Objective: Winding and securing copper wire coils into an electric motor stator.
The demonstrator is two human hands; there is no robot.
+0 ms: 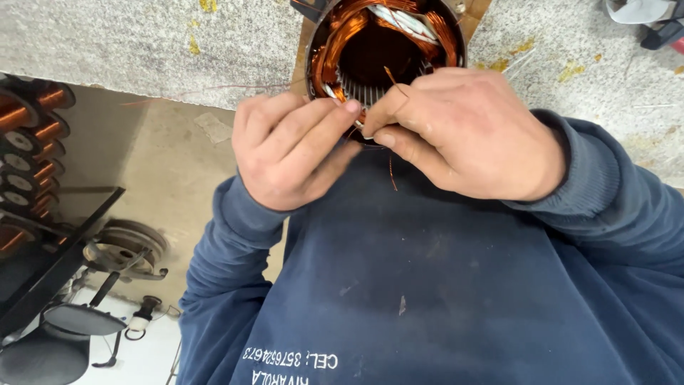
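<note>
A round motor stator (385,44) with copper windings and white insulating sleeves sits at the edge of a grey stone bench (142,43), right in front of me. My left hand (288,150) and my right hand (467,132) meet at its near rim. Both pinch a thin copper wire (391,173) between thumb and forefinger. One loose end of the wire sticks up by the stator bore, another hangs down over my dark blue sweatshirt. The pinch point itself is partly hidden by my fingertips.
Several spools of copper wire (32,135) sit on a dark rack at the left. Below them on the floor are a round metal motor part (127,251) and dark tools. A grey tool (645,18) lies at the bench's far right corner.
</note>
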